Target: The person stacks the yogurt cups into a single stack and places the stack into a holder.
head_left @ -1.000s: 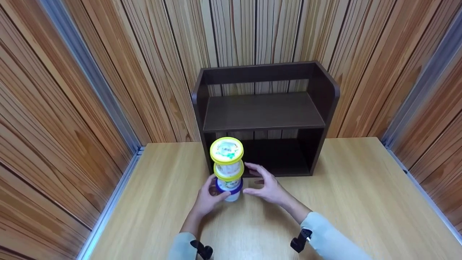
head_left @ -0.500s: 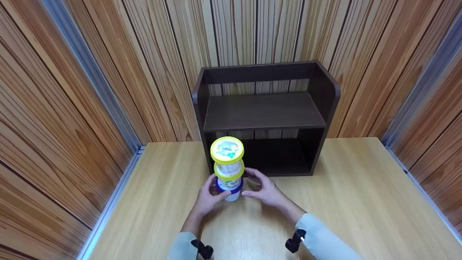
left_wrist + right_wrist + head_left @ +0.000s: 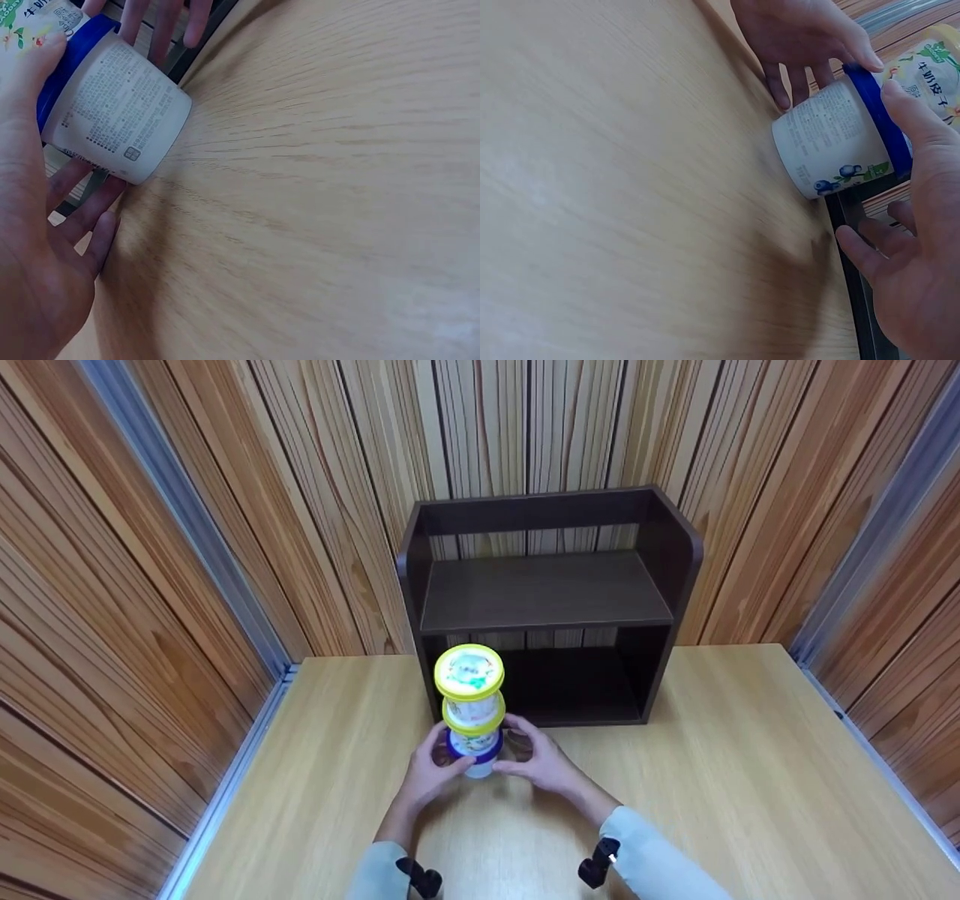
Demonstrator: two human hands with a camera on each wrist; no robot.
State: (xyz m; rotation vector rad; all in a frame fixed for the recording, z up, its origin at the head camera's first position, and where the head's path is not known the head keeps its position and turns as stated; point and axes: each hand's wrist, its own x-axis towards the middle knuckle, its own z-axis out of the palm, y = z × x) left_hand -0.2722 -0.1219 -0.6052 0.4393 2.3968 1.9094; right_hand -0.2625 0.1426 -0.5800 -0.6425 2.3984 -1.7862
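Three small tubs are stacked upright on the table in front of the shelf. The top tub (image 3: 469, 673) and the middle tub (image 3: 474, 718) have yellow lids. At the bottom is a white tub with a blue lid (image 3: 475, 750), printed with small text and blueberries. My left hand (image 3: 429, 774) grips this bottom tub from the left, thumb in front at the lid's rim and fingers round the back. From the right, my right hand (image 3: 544, 761) curves round the same tub. Its thumb (image 3: 915, 116) lies at the blue lid, while its lower fingers stand off the tub's side.
A dark brown two-tier shelf (image 3: 547, 592) stands behind the stack, its lower front edge close to the tubs. Wood-patterned panels (image 3: 330, 510) enclose the table (image 3: 720, 780) at the back and sides.
My right hand has moved left and closed in on the bottom tub. The left hand and the stack have kept their place.
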